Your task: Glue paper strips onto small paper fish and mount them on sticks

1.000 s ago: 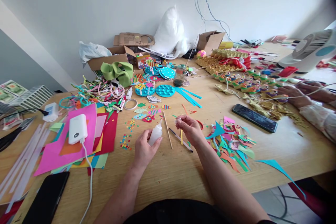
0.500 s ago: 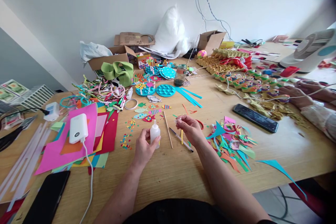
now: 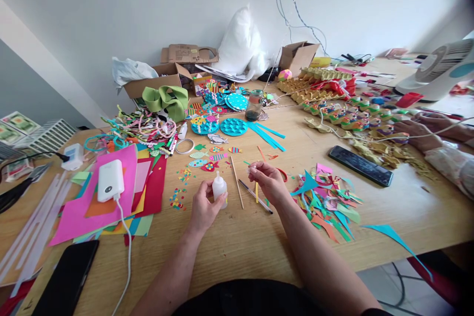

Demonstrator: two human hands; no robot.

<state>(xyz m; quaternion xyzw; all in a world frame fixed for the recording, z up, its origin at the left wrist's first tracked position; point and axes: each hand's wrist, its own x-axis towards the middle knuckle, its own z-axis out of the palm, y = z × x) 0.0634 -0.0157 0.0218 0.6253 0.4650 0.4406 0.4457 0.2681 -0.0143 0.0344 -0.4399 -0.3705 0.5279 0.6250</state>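
My left hand [image 3: 204,206] is wrapped round a small white squeeze bottle [image 3: 219,186], its narrow nozzle pointing up. To the right, my right hand [image 3: 269,181] is closed in a pinch; a tiny pale thing seems to show at its fingertips, too small to name. Between the hands lie a thin wooden stick [image 3: 237,182] and a pen [image 3: 255,197]. Decorated paper fish [image 3: 209,166] lie just beyond the bottle. Small coloured paper dots [image 3: 178,199] are scattered left of my left hand.
Paper scraps [image 3: 331,202] and a phone [image 3: 361,165] lie to the right. Coloured sheets carry a white power bank [image 3: 111,180] at left. A glass jar [image 3: 254,105] stands behind. Another person's hands [image 3: 418,133] are near painted egg cartons [image 3: 348,113].
The bottle has tilted very slightly in my left hand. My right hand keeps its pinch in nearly the same place.
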